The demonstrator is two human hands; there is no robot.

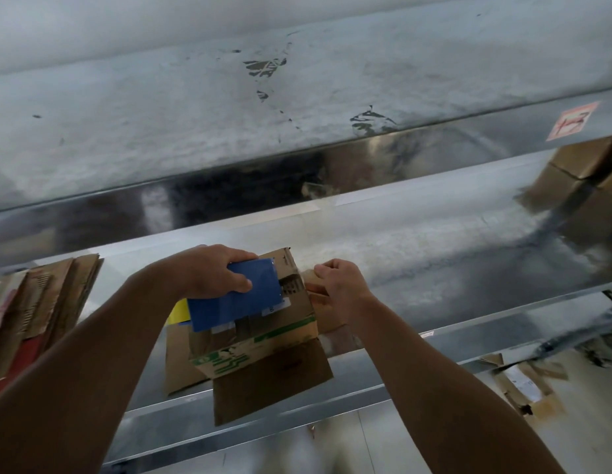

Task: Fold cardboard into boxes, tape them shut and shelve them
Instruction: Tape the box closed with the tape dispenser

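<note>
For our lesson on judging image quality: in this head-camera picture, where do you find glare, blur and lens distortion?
Head view: the shiny metal shelf shows glare and smeared reflections; head view: its front edge bows, wide-angle distortion; head view: the brown cardboard boxes at far right are blurred, the flat blue sheet and the open green-printed brown cardboard box sharp.

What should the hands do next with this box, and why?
Probably fold the side flap inward over the cardboard box. The right hand already pinches that flap, which sticks out sideways. The front flap hangs open over the edge of the metal shelf, and the left hand grips a blue sheet at the box's top.
</note>
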